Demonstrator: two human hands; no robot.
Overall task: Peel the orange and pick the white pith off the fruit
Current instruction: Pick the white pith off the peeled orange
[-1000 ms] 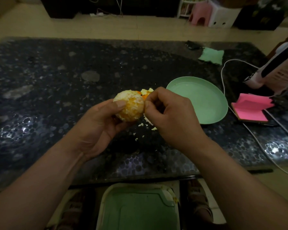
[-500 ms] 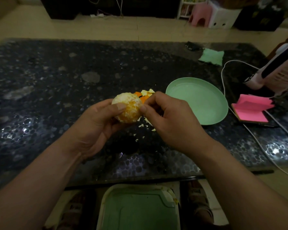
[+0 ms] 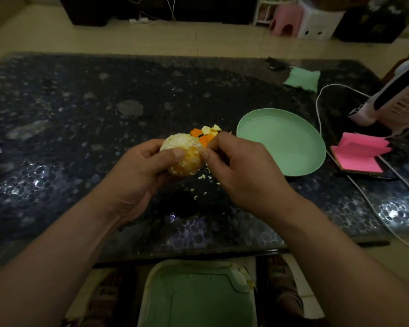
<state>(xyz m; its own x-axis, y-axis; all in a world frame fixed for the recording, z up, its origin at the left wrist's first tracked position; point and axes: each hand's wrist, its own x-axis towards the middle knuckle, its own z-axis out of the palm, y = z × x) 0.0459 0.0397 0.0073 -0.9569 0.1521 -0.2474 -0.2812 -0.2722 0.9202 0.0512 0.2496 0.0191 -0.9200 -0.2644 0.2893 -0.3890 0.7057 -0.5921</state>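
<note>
Nearest the person there's a green bin (image 3: 196, 298) on the floor, tucked just under the edge of the dark speckled table (image 3: 57, 138). Above the table, the left hand (image 3: 137, 171) grips the orange (image 3: 183, 154), fingers curled behind it and the thumb pressed across its front. The peel's basically all off, but patchy white pith (image 3: 175, 141) covers a lot of the fruit. The right hand (image 3: 243, 171) is right up against the orange's right side, thumb and forefinger closed in a tight pinch on a bit of that pith (a tiny bit, hard to make out). Small pale scraps (image 3: 202, 178) lie on the table under the hands, and a little heap of peel pieces (image 3: 204, 135) sits just behind the orange. To the right is a green plate (image 3: 281, 142), then pink sticky notes (image 3: 359, 152) with a white cable (image 3: 321, 109) looping past. Farther back there's a green cloth (image 3: 302, 79) near the table's far edge, and a pink stool (image 3: 285, 21) on the floor beyond.
</note>
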